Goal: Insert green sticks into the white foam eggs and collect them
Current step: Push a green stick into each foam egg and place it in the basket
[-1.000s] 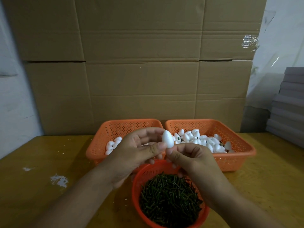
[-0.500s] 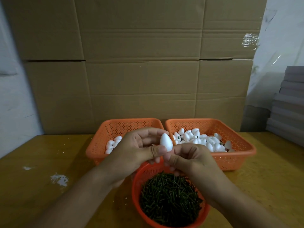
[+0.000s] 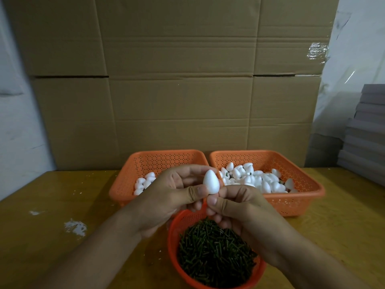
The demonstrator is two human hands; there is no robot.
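Observation:
A white foam egg stands point up between my two hands, above the near baskets. My left hand pinches its lower side with thumb and fingers. My right hand is curled just under the egg, thumb and forefinger pressed together at its base; whatever they hold is hidden. A round orange basket below holds a heap of short green sticks. The left orange basket holds a few eggs. The right orange basket holds many eggs, some showing green stick ends.
The baskets stand on a yellow-brown table with white crumbs and a smear at the left. A wall of cardboard boxes rises behind. Grey stacked sheets sit at the far right.
Both hands with the egg have shifted slightly left and down. The grip on the egg looks the same.

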